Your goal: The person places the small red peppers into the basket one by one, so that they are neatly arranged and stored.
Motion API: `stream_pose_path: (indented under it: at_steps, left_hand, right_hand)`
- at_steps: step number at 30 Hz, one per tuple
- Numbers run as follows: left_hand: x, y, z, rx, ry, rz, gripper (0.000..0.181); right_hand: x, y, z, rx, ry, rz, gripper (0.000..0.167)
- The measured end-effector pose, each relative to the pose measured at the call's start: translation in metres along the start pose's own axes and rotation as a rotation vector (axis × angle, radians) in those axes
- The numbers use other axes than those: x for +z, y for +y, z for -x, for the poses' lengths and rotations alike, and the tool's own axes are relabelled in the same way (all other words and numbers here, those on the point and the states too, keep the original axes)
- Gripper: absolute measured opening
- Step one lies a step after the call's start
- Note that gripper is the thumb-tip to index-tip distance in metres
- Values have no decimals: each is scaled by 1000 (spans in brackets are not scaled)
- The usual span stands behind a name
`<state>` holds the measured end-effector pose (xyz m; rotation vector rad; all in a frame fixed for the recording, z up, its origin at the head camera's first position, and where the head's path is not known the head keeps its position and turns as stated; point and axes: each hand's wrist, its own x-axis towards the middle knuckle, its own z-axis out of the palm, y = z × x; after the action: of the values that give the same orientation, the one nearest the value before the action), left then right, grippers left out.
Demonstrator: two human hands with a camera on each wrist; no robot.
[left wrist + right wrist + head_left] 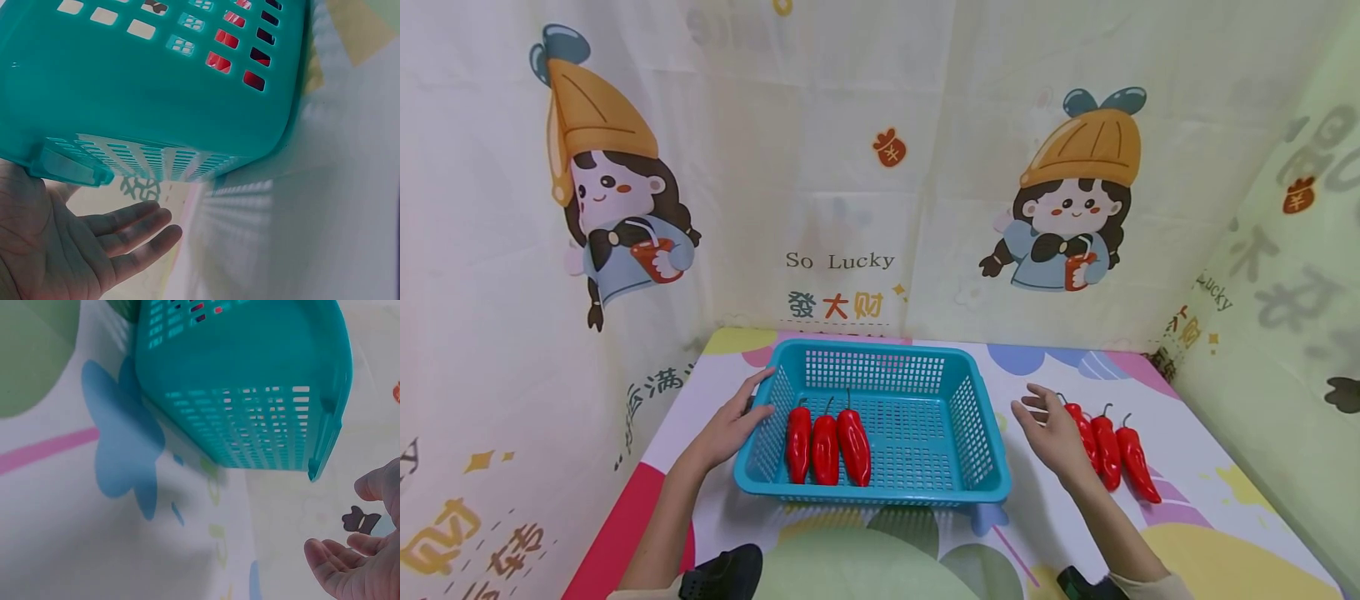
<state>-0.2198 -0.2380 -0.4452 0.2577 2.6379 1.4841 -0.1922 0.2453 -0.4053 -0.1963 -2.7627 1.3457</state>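
Note:
A blue-green plastic basket (874, 493) with latticed walls stands on the patterned table. Three red chili peppers (825, 450) lie side by side in its left part, stems toward the back. My left hand (735, 427) is at the basket's left rim, the thumb reaching over the edge. In the left wrist view that hand (59, 240) has its fingers straight below the rim, and the thumb is mostly hidden. My right hand (1054, 435) hovers right of the basket, apart from it, fingers loosely bent and holding nothing. Red chili peppers (1137, 462) lie just beyond it, partly covered by the hand.
A pale cloth (842, 208) with cartoon figures hangs behind the table, and similar cloth covers the left and right sides. The printed tabletop (1195, 467) extends to the right of the loose peppers. Dark bands (726, 573) sit on both wrists.

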Motion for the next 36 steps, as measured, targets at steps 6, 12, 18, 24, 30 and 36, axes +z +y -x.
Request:
stream_pose_path:
  at_steps: [6, 12, 18, 24, 30, 36]
  left_hand:
    - [1, 1, 2, -9, -8, 4, 69]
    - [0, 3, 3, -9, -11, 8, 69]
    - [0, 3, 3, -8, -6, 7, 70]
    - [-1, 3, 3, -2, -6, 4, 69]
    - [-1, 3, 2, -4, -10, 12, 68]
    - [-1, 2, 2, -2, -11, 19, 68]
  right_hand:
    - [-1, 9, -2, 12, 17, 22, 78]
    - [-7, 19, -3, 2, 21, 55, 80]
    - [-13, 28, -2, 2, 25, 84, 80]
    - [-19, 37, -4, -3, 39, 108, 77]
    - [-27, 42, -5, -11, 82, 127, 71]
    - [-32, 51, -8, 3, 91, 151, 71]
